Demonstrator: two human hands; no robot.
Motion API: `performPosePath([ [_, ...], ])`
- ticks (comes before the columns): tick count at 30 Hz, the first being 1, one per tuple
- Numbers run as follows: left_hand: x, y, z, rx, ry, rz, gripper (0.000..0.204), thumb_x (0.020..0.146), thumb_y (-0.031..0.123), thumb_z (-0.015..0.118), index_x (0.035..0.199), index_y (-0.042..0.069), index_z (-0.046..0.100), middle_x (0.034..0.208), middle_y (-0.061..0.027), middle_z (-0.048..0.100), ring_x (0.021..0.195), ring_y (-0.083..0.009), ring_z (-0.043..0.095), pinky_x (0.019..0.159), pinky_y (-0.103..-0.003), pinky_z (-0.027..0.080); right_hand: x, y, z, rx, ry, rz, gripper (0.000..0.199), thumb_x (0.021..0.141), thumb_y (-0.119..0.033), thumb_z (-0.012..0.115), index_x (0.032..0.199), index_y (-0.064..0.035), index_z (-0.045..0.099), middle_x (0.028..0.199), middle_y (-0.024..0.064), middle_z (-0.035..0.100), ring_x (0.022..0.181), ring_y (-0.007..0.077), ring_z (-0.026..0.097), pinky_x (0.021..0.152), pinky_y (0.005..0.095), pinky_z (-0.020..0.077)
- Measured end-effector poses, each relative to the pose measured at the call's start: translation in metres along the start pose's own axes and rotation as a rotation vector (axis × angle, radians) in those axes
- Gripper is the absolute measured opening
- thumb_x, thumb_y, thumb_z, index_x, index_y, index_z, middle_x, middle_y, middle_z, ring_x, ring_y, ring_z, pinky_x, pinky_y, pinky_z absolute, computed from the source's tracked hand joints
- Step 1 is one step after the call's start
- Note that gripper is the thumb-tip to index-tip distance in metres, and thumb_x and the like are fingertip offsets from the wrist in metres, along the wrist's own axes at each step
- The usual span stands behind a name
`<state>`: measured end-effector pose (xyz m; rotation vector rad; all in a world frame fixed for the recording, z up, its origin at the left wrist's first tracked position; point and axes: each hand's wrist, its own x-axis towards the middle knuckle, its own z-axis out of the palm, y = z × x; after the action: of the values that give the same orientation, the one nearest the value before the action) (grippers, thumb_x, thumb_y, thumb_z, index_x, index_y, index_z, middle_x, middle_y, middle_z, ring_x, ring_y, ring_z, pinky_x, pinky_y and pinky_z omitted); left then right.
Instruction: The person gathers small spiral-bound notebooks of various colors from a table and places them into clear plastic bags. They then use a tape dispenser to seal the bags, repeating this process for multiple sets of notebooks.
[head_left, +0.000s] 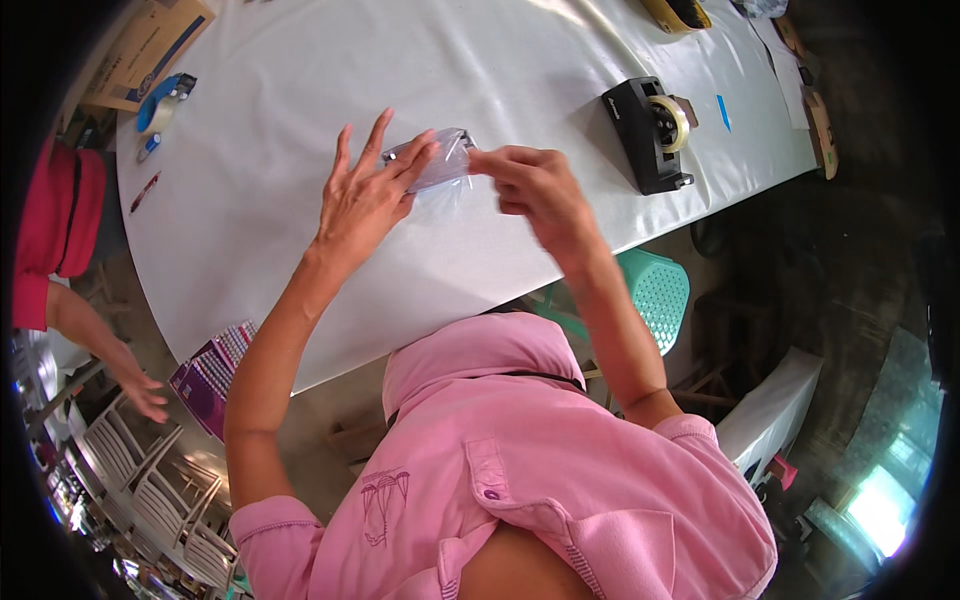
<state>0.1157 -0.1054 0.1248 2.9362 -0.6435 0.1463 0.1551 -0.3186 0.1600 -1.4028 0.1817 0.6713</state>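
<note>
A small clear plastic packet [440, 168] with something dark-edged inside is over the white-covered table, in front of me. My left hand [365, 190] has its thumb and forefinger on the packet's left part, while its other fingers are spread apart. At the packet's right edge, my right hand [535, 190] is closed in a pinch, its remaining fingers curled in. The exact contact of the right fingertips is hard to make out. A black tape dispenser [645, 135] with a roll of clear tape stands to the right of my hands.
At the far left are a cardboard box [145, 50], a blue tape holder [163, 103] and a pen [145, 192]. Purple printed sheets [213, 378] hang by the table's left edge. Another person's hand [140, 390] shows at left. A green stool [652, 295] stands under the near edge.
</note>
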Motion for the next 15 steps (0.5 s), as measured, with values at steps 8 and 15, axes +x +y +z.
performPosePath([
  [8, -0.004, -0.002, 0.01, -0.063, 0.049, -0.002, 0.072, 0.071, 0.012, 0.074, 0.137, 0.021, 0.047, 0.141, 0.012, 0.044, 0.137, -0.0293, 0.03, 0.107, -0.058, 0.027, 0.008, 0.059, 0.039, -0.086, 0.259, 0.061, 0.029, 0.08, -0.025, 0.074, 0.074, 0.0024, 0.065, 0.05, -0.0049, 0.039, 0.043, 0.0056, 0.03, 0.04, 0.0241, 0.0217],
  [15, 0.023, -0.016, 0.008, -0.284, -0.075, -0.087, 0.058, 0.083, 0.029, 0.067, 0.135, 0.015, 0.048, 0.142, 0.0079, 0.042, 0.133, -0.0361, 0.033, 0.106, -0.056, 0.03, 0.016, 0.086, 0.039, -0.11, 0.297, -0.074, 0.036, 0.084, -0.033, 0.071, 0.074, 0.0009, 0.066, 0.049, -0.0006, 0.046, 0.042, 0.0091, 0.036, 0.04, 0.027, 0.0293],
])
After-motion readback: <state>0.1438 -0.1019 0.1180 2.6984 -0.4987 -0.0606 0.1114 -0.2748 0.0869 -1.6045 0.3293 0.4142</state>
